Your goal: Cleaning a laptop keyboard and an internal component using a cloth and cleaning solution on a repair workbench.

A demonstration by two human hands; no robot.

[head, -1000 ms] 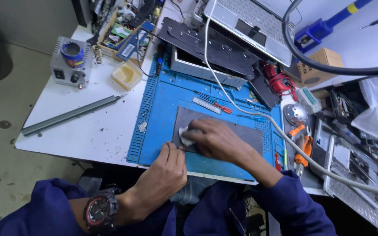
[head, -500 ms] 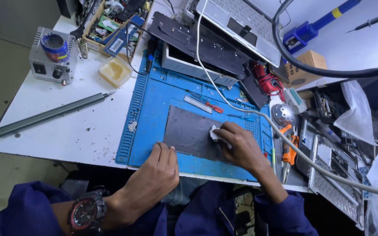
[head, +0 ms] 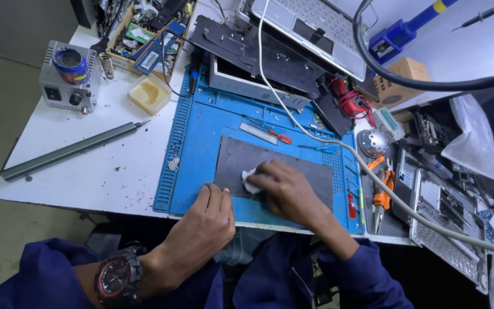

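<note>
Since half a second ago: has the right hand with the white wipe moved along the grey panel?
Yes. The right hand and its white wipe slid from the grey panel's right end back toward its left end; the left hand rests at the panel's near left corner.

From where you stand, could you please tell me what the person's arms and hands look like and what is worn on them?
Both hands are bare, with no gloves or rings that I can make out. The left hand has a chunky black wristwatch with red accents on its round face. Both arms wear dark blue long sleeves: the left sleeve ends just behind the watch, and the right sleeve stops short of the right hand, leaving part of the forearm uncovered.
</note>
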